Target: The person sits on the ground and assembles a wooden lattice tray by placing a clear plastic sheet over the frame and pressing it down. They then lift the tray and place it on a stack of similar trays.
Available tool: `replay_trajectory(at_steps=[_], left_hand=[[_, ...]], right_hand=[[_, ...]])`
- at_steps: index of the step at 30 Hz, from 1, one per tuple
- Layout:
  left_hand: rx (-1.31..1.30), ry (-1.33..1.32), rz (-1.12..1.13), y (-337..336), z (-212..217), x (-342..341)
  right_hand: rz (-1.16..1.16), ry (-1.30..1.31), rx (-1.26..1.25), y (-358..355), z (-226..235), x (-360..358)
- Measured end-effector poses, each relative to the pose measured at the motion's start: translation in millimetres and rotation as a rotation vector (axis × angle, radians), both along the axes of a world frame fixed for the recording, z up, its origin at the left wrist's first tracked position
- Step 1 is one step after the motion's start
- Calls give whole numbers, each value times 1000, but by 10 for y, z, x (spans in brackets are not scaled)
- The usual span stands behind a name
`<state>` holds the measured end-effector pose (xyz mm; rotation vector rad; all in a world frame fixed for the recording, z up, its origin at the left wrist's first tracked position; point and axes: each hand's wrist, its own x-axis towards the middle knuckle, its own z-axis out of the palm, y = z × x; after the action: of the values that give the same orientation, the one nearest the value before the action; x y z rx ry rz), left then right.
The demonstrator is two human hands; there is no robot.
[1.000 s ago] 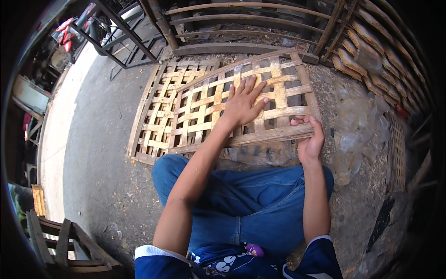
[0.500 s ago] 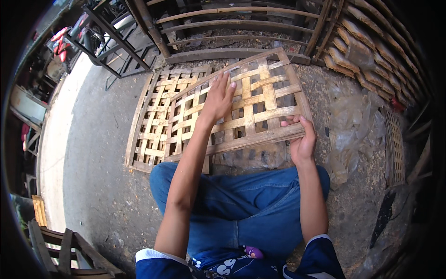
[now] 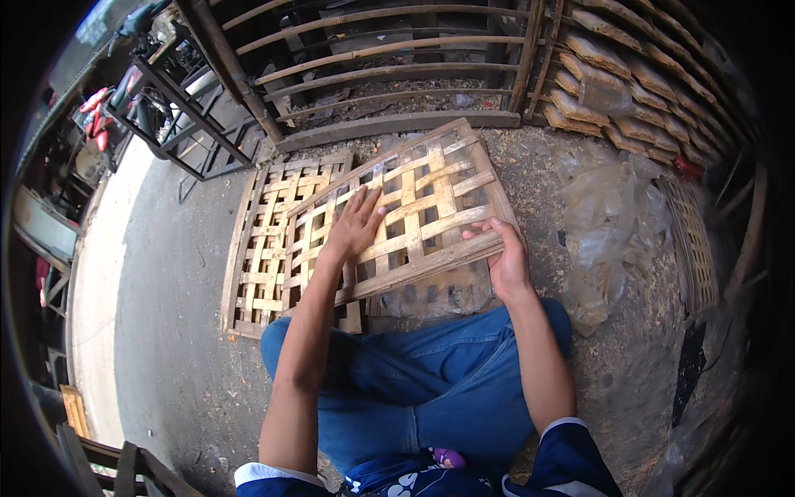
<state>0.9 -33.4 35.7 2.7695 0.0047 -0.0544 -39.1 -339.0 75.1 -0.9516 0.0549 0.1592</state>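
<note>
Under the left hand [image 3: 354,224]: woven panel [image 3: 443,199], strips in a wooden frame. Left hand open, palm down, fingers a little spread, lying on the weave; contact pressure cannot be told. Right hand [image 3: 508,261] gripping the near rail [image 3: 422,270] close to the panel's near right corner; thumb and some fingertips show above the rail, the rest hidden.

Panel lies beyond the knees [image 3: 414,364], tilted, its right side apparently raised. Left of the left hand, a second panel [image 3: 269,230] lies on the ground, partly overlapped by the first. Right of the right hand, well apart: crumpled plastic [image 3: 596,240].

Step, as judged: steadying the panel while the flat palm works over the weave. To do it well: firm right grip on the solid rail rather than on thin strips; left palm flat, pressure light and spread, since strips could give or splinter under a bare hand. Better to follow the strips' run than to cross raised edges. Watch the overlap: the lower panel might catch if the upper one slides.
</note>
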Motion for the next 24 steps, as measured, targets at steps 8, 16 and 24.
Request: replay_trajectory(at_steps=[8, 16, 24], left_hand=[[362, 637, 378, 1681, 7, -412], [-228, -434, 103, 737, 567, -264], [25, -280, -419, -786, 318, -478]], right_hand=[[31, -106, -89, -17, -40, 14], [23, -63, -94, -52, 18, -12], [-43, -43, -78, -18, -20, -35]])
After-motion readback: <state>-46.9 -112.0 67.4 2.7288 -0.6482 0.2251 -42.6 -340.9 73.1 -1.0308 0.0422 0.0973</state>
